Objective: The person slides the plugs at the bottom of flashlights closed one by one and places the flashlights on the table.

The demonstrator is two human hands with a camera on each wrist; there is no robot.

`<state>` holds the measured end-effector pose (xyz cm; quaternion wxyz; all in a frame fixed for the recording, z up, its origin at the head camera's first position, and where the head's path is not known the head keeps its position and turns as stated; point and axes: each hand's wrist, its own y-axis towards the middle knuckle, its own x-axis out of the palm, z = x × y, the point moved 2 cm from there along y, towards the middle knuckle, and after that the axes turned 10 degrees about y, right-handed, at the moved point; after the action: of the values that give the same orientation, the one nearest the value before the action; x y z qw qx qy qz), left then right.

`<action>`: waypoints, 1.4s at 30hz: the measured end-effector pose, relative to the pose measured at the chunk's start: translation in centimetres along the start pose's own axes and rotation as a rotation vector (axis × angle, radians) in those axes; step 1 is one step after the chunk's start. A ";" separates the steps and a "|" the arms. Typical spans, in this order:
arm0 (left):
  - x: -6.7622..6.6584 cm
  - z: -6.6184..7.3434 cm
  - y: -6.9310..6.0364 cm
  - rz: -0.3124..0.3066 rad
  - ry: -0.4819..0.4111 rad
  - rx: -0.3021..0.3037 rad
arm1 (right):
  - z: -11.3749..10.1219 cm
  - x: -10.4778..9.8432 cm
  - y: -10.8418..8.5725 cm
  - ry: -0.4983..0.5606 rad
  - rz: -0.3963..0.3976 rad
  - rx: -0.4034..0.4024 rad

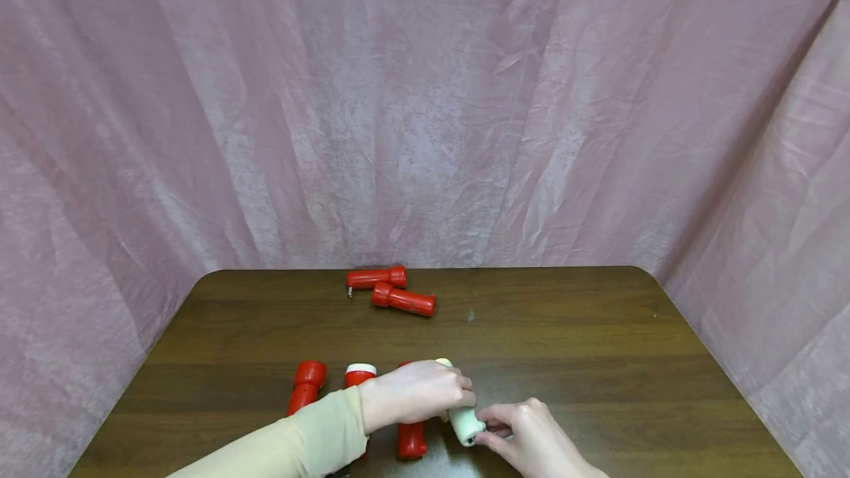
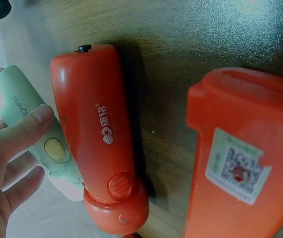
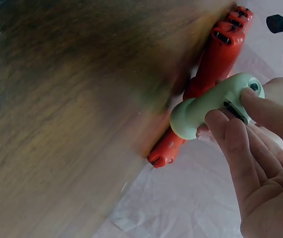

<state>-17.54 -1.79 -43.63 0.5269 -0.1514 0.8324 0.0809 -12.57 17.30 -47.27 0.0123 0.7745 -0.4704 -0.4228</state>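
Note:
A pale green flashlight [image 1: 465, 426] lies between both hands at the table's near side. My left hand [image 1: 425, 392] grips its body from above; in the left wrist view the thumb of that hand [image 2: 10, 153] presses the flashlight [image 2: 17, 94] near a round yellow button. With thumb and fingertips my right hand [image 1: 533, 435] pinches its rear end. The right wrist view has this hand [image 3: 260, 158] at the green flashlight's [image 3: 206, 105] end, beside a black part in an opening. Just left of it rests a red flashlight [image 1: 412, 440], partly under my left hand.
Two red flashlights, one with a metal prong showing [image 1: 372, 278] and one angled [image 1: 406, 301], lie near the wooden table's [image 1: 564, 338] back edge. Further left are another red flashlight [image 1: 307, 383] and a white-rimmed one [image 1: 360, 374], partly behind the left sleeve. Pink curtains [image 1: 425, 109] hang behind.

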 end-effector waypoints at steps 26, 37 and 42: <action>1.2 0.9 0.4 0.000 0.115 0.074 | 0.8 0.9 -0.3 -0.020 -0.130 0.005; 1.5 1.5 0.5 0.012 0.216 0.103 | 1.0 1.4 -0.5 -0.026 -0.142 0.034; 1.6 1.4 0.4 0.011 0.193 0.101 | 1.0 1.5 -0.5 -0.029 -0.144 0.039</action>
<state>-17.08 -1.23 -45.67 0.4506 -0.1271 0.8832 0.0267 -12.61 16.88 -49.07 -0.0399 0.8003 -0.4217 -0.4244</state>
